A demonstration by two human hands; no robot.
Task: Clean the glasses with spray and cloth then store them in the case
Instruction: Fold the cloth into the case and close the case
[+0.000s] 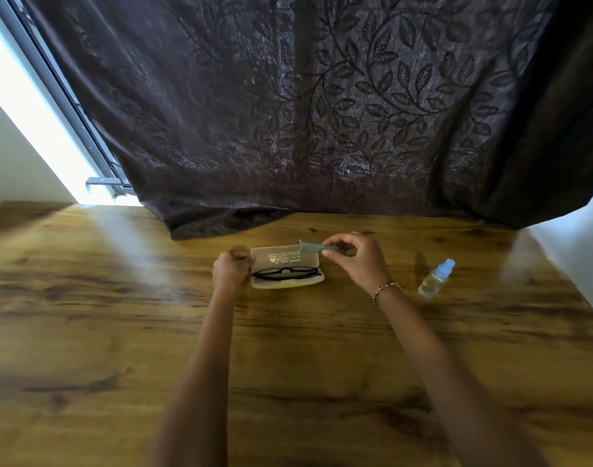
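A cream glasses case [285,259] lies open on the wooden table, its lid tipped back toward the curtain. Black-framed glasses [286,273] lie folded in its lower half. My left hand [231,269] is at the case's left end, fingers curled against the lid's edge. My right hand [354,261] hovers over the case's right end and pinches a small grey-blue cloth [311,246] between thumb and fingers. A clear spray bottle with a light blue cap [435,279] stands to the right of my right hand, untouched.
The wooden table [119,332] stretches wide to the left and toward me. A dark leaf-patterned curtain [322,112] hangs behind the case and drapes onto the table's far edge. A bright window frame [69,106] runs along the back left.
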